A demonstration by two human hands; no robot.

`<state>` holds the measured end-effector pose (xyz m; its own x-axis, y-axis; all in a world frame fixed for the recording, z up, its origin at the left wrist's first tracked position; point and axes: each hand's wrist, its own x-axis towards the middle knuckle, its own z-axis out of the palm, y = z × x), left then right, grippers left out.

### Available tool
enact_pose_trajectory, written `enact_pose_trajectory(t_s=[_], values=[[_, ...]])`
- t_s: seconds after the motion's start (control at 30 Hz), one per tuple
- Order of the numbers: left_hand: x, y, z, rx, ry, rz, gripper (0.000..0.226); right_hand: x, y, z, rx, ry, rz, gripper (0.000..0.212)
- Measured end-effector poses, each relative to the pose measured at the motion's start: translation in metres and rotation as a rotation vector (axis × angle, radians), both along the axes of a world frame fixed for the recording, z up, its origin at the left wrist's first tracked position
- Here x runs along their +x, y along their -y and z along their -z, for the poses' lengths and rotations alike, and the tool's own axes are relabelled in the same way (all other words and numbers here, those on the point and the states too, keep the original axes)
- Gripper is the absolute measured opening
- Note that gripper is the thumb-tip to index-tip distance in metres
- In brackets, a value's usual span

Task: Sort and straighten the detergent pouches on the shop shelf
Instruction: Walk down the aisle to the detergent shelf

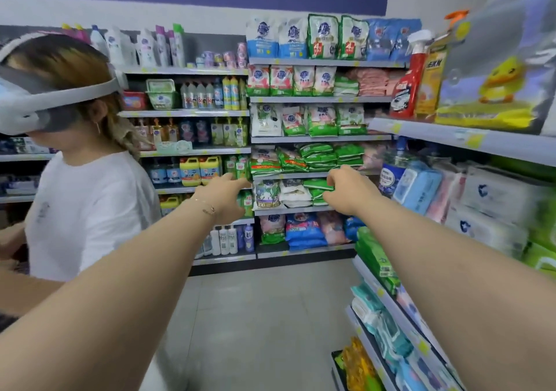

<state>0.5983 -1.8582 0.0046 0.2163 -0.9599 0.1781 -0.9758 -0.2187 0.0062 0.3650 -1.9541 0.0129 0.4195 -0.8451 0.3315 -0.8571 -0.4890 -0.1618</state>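
The detergent pouches (313,120) filled the right-hand bay of the shelf unit (319,99) ahead of us, tier above tier. They were mostly white and green, with blue ones on the top and bottom tiers. Some stood upright and others lay flat in stacks.

On the tier level with our hands, a white leaf-printed pouch (267,193) stood upright. White pouches (294,195) lay slumped beside it, and green pouches (316,184) were piled flat to their right.

We held both bare arms stretched forward above the grey floor (255,315). Our left grip (224,195), with a thin bracelet (206,205) at the wrist, showed us its back. Its fingers were loosely spread and held nothing, and it sat just left of the leaf-printed pouch.

Our right grip (346,190) had its fingers curled toward the green pouches and overlapped them in view. We could not tell whether it pinched one or only hung in front of them.

A person in a white T-shirt (90,210) stood at our left.
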Motion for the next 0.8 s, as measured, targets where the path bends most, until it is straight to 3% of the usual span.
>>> enact_pose_trajectory(t_s=[0.43, 0.8], values=[[0.067, 0.256, -0.006, -0.065, -0.100, -0.007, 0.061, 0.083, 0.256, -0.009, -0.034, 0.029, -0.010, 0.032], [0.121, 0.430, 0.021, 0.021, -0.084, 0.027, 0.060, 0.139, 0.430, 0.005, -0.057, 0.021, -0.001, 0.032]])
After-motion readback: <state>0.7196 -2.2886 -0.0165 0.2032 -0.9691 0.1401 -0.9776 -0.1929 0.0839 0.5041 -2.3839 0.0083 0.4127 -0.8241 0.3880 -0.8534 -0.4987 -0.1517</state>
